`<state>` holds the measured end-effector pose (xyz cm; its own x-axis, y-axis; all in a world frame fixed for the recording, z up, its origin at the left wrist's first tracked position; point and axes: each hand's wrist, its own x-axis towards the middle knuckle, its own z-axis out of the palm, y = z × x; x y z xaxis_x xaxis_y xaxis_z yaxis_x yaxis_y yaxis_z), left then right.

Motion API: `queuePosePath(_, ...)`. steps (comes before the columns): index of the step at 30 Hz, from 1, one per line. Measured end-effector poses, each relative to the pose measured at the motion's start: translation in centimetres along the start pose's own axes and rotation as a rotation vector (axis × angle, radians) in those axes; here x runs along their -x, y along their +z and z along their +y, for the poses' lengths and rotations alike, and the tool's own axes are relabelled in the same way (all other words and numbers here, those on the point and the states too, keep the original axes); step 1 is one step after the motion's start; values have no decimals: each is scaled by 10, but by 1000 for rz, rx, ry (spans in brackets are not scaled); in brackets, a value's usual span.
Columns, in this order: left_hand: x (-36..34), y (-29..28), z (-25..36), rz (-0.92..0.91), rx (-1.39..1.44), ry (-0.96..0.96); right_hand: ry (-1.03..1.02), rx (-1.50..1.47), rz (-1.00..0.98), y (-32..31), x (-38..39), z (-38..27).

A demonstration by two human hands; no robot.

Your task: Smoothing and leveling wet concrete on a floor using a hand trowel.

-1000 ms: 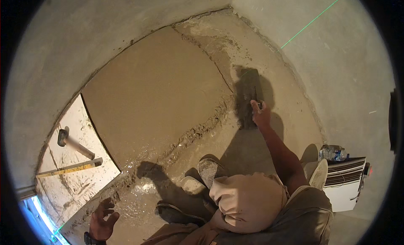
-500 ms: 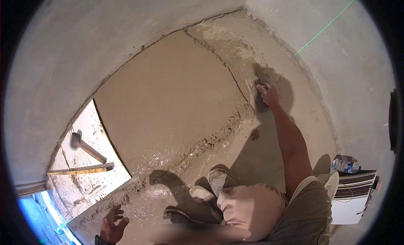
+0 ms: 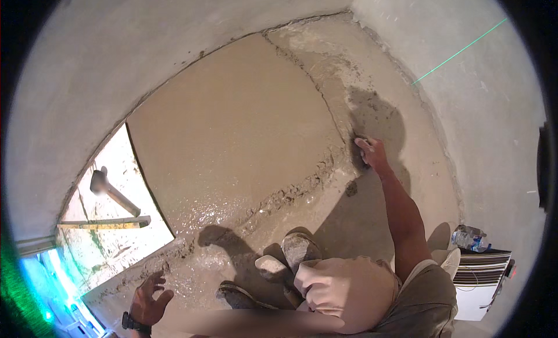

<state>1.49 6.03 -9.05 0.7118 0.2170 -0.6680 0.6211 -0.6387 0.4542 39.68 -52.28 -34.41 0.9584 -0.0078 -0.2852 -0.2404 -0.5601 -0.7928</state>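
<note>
Grip of the right hand [image 3: 373, 154] is curled closed around a dark trowel [image 3: 356, 154], mostly hidden by the fingers; its long axis seems to be set roughly fore and aft. The trowel is held just beside the right edge of the smooth mortar section [image 3: 232, 129], near the far end of a rough mortar ridge [image 3: 296, 190]. The left hand [image 3: 149, 301] is spread well apart, at lower left, with nothing seen to be held.

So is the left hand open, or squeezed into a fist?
Open: the left hand has its thumb standing apart from its loosely bent fingers, and nothing shows between them.
</note>
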Motion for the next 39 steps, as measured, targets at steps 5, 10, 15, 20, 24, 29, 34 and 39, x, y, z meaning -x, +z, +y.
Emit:
queuePosePath(5, 7, 1, -7, 66, -37, 136, 14, -210, 87, -5, 33, -17)
queuePosePath(10, 13, -5, 3, 42, -76, 112, -17, -190, 60, 9, 71, -70)
queuePosePath(15, 6, -1, 15, 52, -86, 190, -166, -400, -71, 80, 79, -91)
queuePosePath(20, 15, 8, 27, 95, -125, 386, -315, -526, -375, 205, 96, -171)
queuePosePath(24, 21, 9, 24, 71, -75, 425, -370, -455, -490, 294, 119, -259)
queuePosePath(29, 18, 2, 17, 9, -199, 327, -410, -337, -563, 415, 129, -328)
queuePosePath(34, 16, -8, 19, -36, -178, 368, -774, 169, -152, 518, 89, -377)
queuePosePath(39, 18, -11, 1, -16, -197, 428, -633, 332, -282, 533, 91, -378)
